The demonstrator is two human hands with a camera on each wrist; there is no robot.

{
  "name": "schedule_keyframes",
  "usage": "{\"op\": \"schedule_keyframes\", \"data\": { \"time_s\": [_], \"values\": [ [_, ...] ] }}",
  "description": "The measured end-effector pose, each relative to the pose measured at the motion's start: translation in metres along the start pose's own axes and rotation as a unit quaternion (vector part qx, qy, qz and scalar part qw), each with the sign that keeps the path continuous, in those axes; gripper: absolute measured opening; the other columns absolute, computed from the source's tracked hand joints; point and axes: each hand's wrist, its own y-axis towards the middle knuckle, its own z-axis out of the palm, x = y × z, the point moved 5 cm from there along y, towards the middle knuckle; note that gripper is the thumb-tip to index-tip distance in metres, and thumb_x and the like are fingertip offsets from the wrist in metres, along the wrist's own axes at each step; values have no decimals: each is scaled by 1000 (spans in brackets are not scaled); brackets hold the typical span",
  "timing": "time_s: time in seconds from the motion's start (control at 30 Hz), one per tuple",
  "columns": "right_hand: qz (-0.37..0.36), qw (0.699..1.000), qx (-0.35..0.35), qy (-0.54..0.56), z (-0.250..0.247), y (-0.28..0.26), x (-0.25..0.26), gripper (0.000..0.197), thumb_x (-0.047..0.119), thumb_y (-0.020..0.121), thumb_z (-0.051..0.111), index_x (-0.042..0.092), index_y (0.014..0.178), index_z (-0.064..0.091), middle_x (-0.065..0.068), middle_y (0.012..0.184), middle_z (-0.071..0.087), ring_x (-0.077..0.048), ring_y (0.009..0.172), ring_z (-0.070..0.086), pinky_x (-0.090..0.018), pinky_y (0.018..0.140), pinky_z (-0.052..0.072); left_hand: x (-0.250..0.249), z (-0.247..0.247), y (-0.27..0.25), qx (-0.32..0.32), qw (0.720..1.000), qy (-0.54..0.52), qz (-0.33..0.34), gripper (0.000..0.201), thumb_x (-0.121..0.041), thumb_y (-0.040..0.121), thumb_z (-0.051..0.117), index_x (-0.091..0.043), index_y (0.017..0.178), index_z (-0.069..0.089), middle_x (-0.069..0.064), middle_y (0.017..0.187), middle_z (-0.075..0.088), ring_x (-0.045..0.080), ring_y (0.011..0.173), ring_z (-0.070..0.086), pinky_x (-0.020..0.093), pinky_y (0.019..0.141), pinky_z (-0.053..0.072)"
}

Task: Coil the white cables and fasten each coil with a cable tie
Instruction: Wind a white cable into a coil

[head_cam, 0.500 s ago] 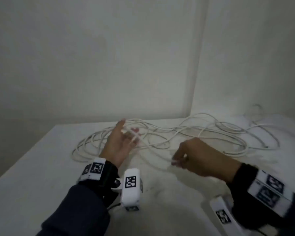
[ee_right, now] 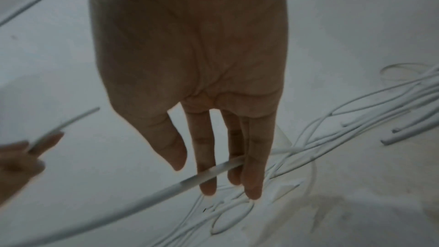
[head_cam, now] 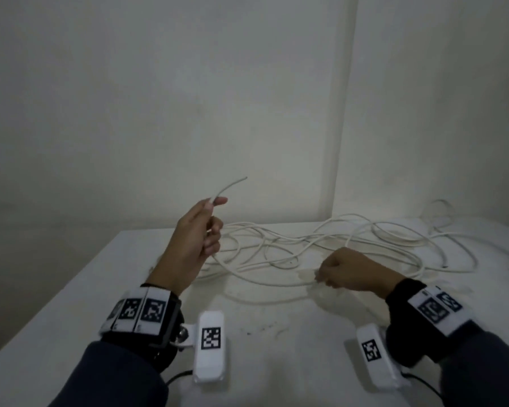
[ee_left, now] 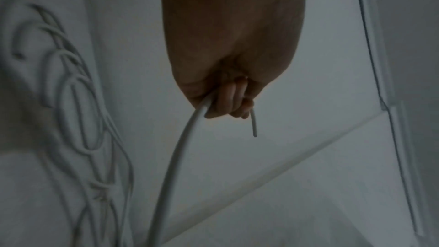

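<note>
A long white cable (head_cam: 365, 239) lies in a loose tangle across the back of the white table (head_cam: 71, 304). My left hand (head_cam: 213, 221) is raised above the table's left half, fingers curled round the cable near its free end (head_cam: 232, 185), which sticks up past my thumb. The left wrist view shows the left hand (ee_left: 228, 100) gripping the cable (ee_left: 175, 157), which hangs down from it. My right hand (head_cam: 326, 274) sits low over the table with the same cable running to it. In the right wrist view, the cable (ee_right: 166, 189) is threaded between the right hand's (ee_right: 225, 176) fingers.
Two grey-white walls meet in a corner (head_cam: 344, 171) behind the table. The table's left edge (head_cam: 56, 292) drops off near my left forearm. More cable ends (ee_right: 392, 138) lie at the right. White wrist camera boxes (head_cam: 210, 348) hang under both wrists.
My left hand has lifted up off the tangle with the cable end in its grip. The right hand has stayed low near the table's middle.
</note>
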Motion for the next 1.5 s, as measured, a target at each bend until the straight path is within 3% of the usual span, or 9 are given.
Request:
{"op": "schedule_keyframes", "data": {
  "time_s": [0.1,0.2,0.4,0.67,0.87,0.97,1.1,1.3,1.5],
  "values": [
    [1,971,-173,165,-7,-5,-5,6,12,76,76,13,78,70,-6,75,65,-19,70,60,-32,69,52,28,-28,-24,-61,996,-35,-52,25,-13,103,38,-8,109,61,-1,59,47,4,40,37,15,39,32],
    [79,830,-365,414,1,-21,-20,33,9,69,82,18,85,55,-7,90,57,-20,76,57,-32,67,52,58,-40,-46,-102,983,-112,-100,24,-8,102,37,-8,113,58,2,61,49,5,41,43,17,42,41],
    [127,668,-182,711,77,-7,14,17,-5,93,51,-5,110,55,-24,123,57,-22,89,63,-35,87,52,85,-37,-52,-132,966,-177,-131,29,-3,102,36,-15,124,50,10,77,57,8,44,47,17,45,44],
    [5,765,-154,626,87,-5,37,32,10,101,45,19,131,41,-8,73,57,-11,47,45,-22,44,44,105,-42,-49,-102,977,-59,-176,19,-1,99,42,-6,99,60,7,70,51,4,37,31,13,30,21],
    [-135,858,-218,445,73,-15,50,25,14,101,46,23,124,51,8,68,70,-6,72,62,-28,76,53,94,-31,-58,-30,984,100,-145,22,-4,91,51,-4,91,73,0,66,51,5,41,28,15,34,20],
    [-131,890,-126,417,84,-14,53,28,15,101,44,19,128,51,5,72,70,-11,79,67,-30,76,53,87,-28,-59,-5,972,207,-106,22,-7,87,54,-7,81,75,-6,61,51,4,41,31,16,38,23],
    [-117,907,-16,405,97,-21,63,29,13,101,45,17,130,47,-3,80,72,-17,72,71,-27,64,56,83,-24,-61,9,958,279,-70,22,-10,84,58,-10,64,68,-13,46,45,1,40,36,14,43,26],
    [-95,896,55,431,105,-26,69,29,4,97,51,6,125,46,-23,85,72,-30,74,73,-30,62,59,88,-23,-62,-8,977,195,-91,20,-5,85,64,-12,103,59,-1,69,66,-3,47,50,17,53,37],
    [-105,888,107,435,110,-30,73,21,8,102,38,12,123,39,-14,70,67,-23,56,65,-27,54,52,89,-19,-61,3,985,159,-59,33,0,83,66,-19,99,45,-2,81,54,3,60,51,18,59,42]
  ]
}}
